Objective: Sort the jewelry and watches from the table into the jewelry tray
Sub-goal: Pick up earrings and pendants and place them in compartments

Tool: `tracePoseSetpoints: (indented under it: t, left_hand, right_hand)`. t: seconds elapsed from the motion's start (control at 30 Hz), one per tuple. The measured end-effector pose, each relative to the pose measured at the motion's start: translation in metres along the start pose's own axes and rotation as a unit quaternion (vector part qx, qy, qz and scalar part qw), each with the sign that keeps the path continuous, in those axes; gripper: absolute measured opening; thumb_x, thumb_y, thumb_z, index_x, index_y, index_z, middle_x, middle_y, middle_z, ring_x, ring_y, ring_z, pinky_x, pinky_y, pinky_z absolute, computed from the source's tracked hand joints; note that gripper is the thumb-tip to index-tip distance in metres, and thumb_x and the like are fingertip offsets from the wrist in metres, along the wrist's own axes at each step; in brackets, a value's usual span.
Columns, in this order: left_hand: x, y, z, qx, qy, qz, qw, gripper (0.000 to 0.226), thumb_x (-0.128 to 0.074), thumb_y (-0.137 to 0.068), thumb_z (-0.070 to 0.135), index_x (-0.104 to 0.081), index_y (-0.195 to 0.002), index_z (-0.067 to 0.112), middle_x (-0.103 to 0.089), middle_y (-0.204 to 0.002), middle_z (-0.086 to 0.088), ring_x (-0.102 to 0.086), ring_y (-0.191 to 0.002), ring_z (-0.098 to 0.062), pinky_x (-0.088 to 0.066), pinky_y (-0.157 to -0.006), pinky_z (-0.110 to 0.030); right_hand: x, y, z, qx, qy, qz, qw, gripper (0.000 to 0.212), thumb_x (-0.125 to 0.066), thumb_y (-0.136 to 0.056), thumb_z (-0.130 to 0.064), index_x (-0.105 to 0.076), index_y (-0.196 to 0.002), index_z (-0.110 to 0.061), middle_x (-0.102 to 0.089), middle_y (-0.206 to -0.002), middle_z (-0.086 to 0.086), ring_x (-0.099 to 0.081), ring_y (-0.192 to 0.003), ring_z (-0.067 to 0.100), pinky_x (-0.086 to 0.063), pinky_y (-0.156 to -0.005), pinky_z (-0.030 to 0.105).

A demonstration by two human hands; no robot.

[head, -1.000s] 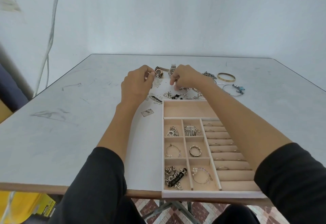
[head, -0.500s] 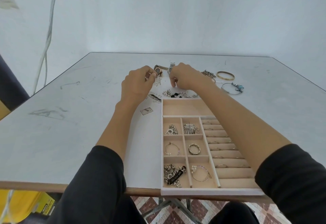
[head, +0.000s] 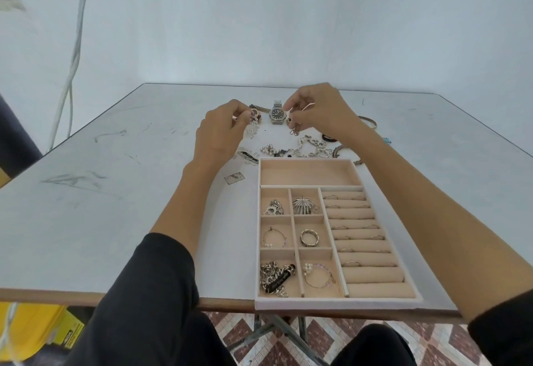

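Lifting off the pile (head: 305,148), the right grip (head: 320,114) now pinches a small dangling piece (head: 296,130); the left grip (head: 222,132) keeps its silver earring (head: 252,130): 2 pieces likely bound for the tray (head: 331,304).

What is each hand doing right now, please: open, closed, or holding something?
Left hand: pinches a sparkly dangling piece.
Right hand: pinches a small dangling charm.

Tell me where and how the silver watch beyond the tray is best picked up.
Probably pinch the silver watch across its case, coming from above: it lies flat, dial up, bracelet running front to back, so the case's side edges are bare. The left hand pinches a dangling piece and the right hand a small piece, so neither is free.
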State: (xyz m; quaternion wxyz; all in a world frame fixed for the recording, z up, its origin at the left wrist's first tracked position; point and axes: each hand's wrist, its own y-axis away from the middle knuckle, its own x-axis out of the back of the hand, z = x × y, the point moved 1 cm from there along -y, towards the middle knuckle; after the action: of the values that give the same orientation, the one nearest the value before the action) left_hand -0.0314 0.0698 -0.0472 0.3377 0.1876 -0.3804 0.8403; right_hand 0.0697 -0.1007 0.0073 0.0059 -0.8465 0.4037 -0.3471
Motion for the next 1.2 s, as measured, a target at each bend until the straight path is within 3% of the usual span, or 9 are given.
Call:
tracePoseSetpoints:
  t: [0.13, 0.37, 0.5, 0.63, 0.77, 0.93, 1.0, 1.13, 1.2]
  left_hand:
    - [0.002, 0.003, 0.003, -0.007, 0.015, 0.004, 1.0, 0.018, -0.049, -0.096, 0.032, -0.065, -0.096, 0.023, -0.068, -0.088, 0.009, -0.06, -0.071, -0.012, -0.046, -0.069, -0.031]
    - [0.006, 0.005, 0.006, -0.02, 0.035, -0.001, 0.999, 0.017, -0.052, -0.095, 0.032, -0.066, -0.093, 0.023, -0.067, -0.082, 0.012, -0.061, -0.067, -0.01, -0.049, -0.069, -0.03]
    - [0.009, 0.007, 0.014, -0.044, 0.08, -0.011, 0.996, 0.015, -0.054, -0.095, 0.028, -0.066, -0.089, 0.022, -0.063, -0.073, 0.017, -0.06, -0.069, -0.016, -0.049, -0.069, -0.03]
    - [0.014, 0.014, 0.027, -0.068, 0.119, -0.034, 0.99, 0.017, -0.056, -0.095, 0.025, -0.062, -0.081, 0.032, -0.062, -0.068, 0.025, -0.055, -0.065, -0.003, -0.047, -0.068, -0.025]
    - [0.021, 0.032, 0.042, -0.074, 0.136, -0.091, 0.984, 0.011, -0.057, -0.095, 0.021, -0.067, -0.091, 0.021, -0.064, -0.069, 0.021, -0.056, -0.065, 0.001, -0.045, -0.068, -0.019]
    - [0.031, 0.057, 0.058, -0.132, 0.087, -0.169, 0.973, 0.013, -0.061, -0.092, 0.026, -0.072, -0.092, 0.019, -0.07, -0.08, 0.005, -0.061, -0.077, -0.004, -0.046, -0.081, -0.029]
    - [0.035, 0.066, 0.061, -0.15, 0.067, -0.204, 0.965, 0.011, -0.063, -0.091, 0.026, -0.073, -0.092, 0.021, -0.071, -0.08, 0.006, -0.063, -0.079, -0.008, -0.048, -0.08, -0.029]
    - [0.04, 0.08, 0.055, -0.172, -0.007, -0.249, 0.953, 0.014, -0.061, -0.088, 0.037, -0.073, -0.088, 0.03, -0.071, -0.078, 0.012, -0.065, -0.076, -0.009, -0.052, -0.072, -0.042]
    - [0.043, 0.083, 0.051, -0.185, -0.038, -0.247, 0.95, 0.018, -0.058, -0.085, 0.04, -0.074, -0.085, 0.032, -0.07, -0.075, 0.016, -0.063, -0.071, -0.006, -0.053, -0.068, -0.039]
  right_hand:
    - [0.004, 0.034, -0.007, 0.005, -0.096, -0.006, 0.995, 0.018, -0.059, -0.082, 0.011, -0.067, -0.095, 0.002, -0.061, -0.07, 0.006, -0.07, -0.069, 0.027, -0.06, -0.067, 0.036]
    - [0.009, 0.084, -0.007, 0.025, -0.192, -0.031, 0.981, 0.016, -0.062, -0.083, 0.01, -0.067, -0.097, 0.005, -0.063, -0.075, 0.015, -0.067, -0.068, 0.026, -0.056, -0.062, 0.031]
    - [0.009, 0.102, -0.002, 0.02, -0.189, -0.03, 0.981, 0.014, -0.063, -0.084, 0.008, -0.067, -0.096, 0.003, -0.064, -0.073, 0.015, -0.066, -0.068, 0.026, -0.056, -0.062, 0.031]
    - [0.011, 0.107, 0.0, 0.015, -0.188, -0.029, 0.982, 0.014, -0.063, -0.084, 0.007, -0.067, -0.097, 0.002, -0.065, -0.074, 0.013, -0.067, -0.068, 0.024, -0.057, -0.064, 0.033]
    - [0.012, 0.108, 0.0, 0.013, -0.174, -0.022, 0.984, 0.014, -0.063, -0.084, 0.007, -0.068, -0.096, 0.001, -0.065, -0.075, 0.014, -0.068, -0.067, 0.023, -0.058, -0.064, 0.035]
    - [0.011, 0.108, 0.001, 0.011, -0.143, -0.01, 0.99, 0.015, -0.062, -0.083, 0.008, -0.068, -0.095, 0.002, -0.064, -0.077, 0.016, -0.069, -0.066, 0.022, -0.059, -0.066, 0.039]
    - [0.01, 0.108, 0.0, 0.013, -0.135, -0.009, 0.991, 0.015, -0.061, -0.083, 0.009, -0.068, -0.095, 0.002, -0.064, -0.077, 0.017, -0.068, -0.064, 0.021, -0.06, -0.065, 0.037]
    - [0.011, 0.109, -0.002, 0.011, -0.128, -0.013, 0.992, 0.016, -0.06, -0.083, 0.01, -0.068, -0.095, 0.002, -0.065, -0.075, 0.016, -0.067, -0.06, 0.015, -0.059, -0.063, 0.031]
    - [0.011, 0.11, -0.002, 0.011, -0.127, -0.015, 0.992, 0.016, -0.06, -0.083, 0.009, -0.068, -0.094, 0.001, -0.065, -0.075, 0.016, -0.067, -0.059, 0.014, -0.058, -0.061, 0.027]
